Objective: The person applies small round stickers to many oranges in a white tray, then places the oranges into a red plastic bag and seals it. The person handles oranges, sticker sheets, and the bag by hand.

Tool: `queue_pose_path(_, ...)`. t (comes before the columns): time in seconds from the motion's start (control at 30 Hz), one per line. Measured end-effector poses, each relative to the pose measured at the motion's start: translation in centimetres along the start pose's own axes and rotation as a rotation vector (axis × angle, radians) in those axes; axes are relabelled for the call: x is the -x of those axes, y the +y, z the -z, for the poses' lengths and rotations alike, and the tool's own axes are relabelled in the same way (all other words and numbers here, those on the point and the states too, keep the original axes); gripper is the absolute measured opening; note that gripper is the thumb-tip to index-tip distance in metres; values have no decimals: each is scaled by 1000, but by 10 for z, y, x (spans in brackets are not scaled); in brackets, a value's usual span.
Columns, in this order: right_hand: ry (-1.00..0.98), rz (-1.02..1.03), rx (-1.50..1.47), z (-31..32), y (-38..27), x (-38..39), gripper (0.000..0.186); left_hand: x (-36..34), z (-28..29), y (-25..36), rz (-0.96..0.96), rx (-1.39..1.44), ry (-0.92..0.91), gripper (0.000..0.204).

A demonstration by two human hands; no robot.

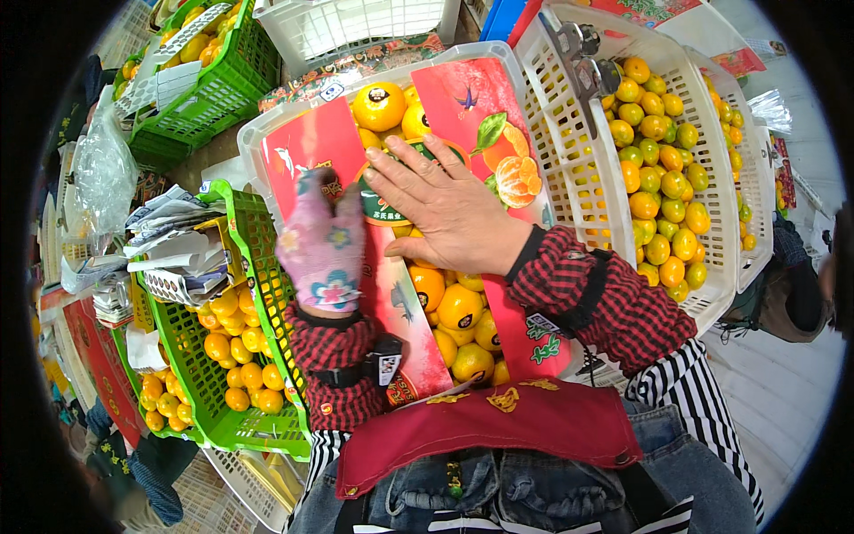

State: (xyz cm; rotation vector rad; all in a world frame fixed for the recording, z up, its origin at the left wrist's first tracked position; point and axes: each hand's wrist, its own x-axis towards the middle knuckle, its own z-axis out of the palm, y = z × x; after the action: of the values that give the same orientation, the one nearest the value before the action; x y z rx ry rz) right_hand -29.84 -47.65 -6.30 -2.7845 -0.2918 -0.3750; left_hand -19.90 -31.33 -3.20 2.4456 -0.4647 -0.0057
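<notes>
A red printed fruit carton lies in front of me with its flaps partly folded over. Oranges with small dark stickers show through the gap between the flaps. My right hand, bare, lies flat with fingers stretched over the carton's green central label. On the left flap rests my left hand, in a pink floral glove, thumb and fingers apart beside the label; part of its fingers is hard to make out. Nothing shows held in either hand.
On the left stands a green crate of oranges with a stack of papers over it. Another green crate is at the far left. White crates with green-orange fruit stand at right. A white basket is behind the carton.
</notes>
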Motion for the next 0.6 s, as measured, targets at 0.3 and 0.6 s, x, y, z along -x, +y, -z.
queue_pose_path(0.3,132,60,-144,35,40,-45,68,34,-7,-5,-441,-133,67,66)
queue_pose_path(0.6,252,189,263,-19,79,-85,65,56,-21,-18,-438,-264,-43,77)
